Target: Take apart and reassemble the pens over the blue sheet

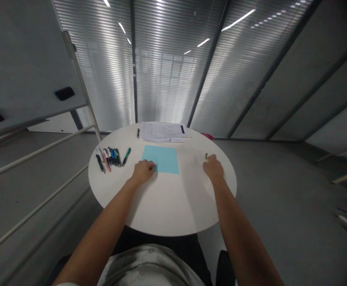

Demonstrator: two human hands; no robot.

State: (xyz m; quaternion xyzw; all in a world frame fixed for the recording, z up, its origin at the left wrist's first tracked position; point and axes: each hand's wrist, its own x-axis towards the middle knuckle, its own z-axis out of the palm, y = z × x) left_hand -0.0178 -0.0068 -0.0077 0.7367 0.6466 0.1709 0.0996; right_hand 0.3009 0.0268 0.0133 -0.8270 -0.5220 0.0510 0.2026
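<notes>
The person's left hand [143, 171] rests at the near left corner of a light-blue sheet of paper [163, 159], its fingers bent inward and drawn close together, the fingertips over the sheet's edge. Something small seems to show at those fingertips, but whether the hand grips anything or merely presses on the paper cannot be told. The right hand [213, 169] is closed narrowly around a small yellow object [207, 157] with a dark end, which pokes out beyond the curled fingers; its exact kind is too small to make out. This hand is near the right side of the table, well apart from the blue sheet.

The sheet is flat, matte, plain and four-cornered, lying around the middle of a smooth white round table [173, 206]. To its left, a row of slender pens [112, 157] lies side by side, with dark, blue, green and white barrels; a smooth pink pen [106, 163] and a thicker black pen [100, 163] flank them on the left, and a green-and-black pen [126, 157] slants alone nearer the sheet. Beyond the sheet, loosely stacked white printed papers [164, 131] overlap at uneven edges, with a short dark pen [138, 133] just beside them. Ribbed horizontal blinds [167, 87] stand behind dark upright frames.
</notes>
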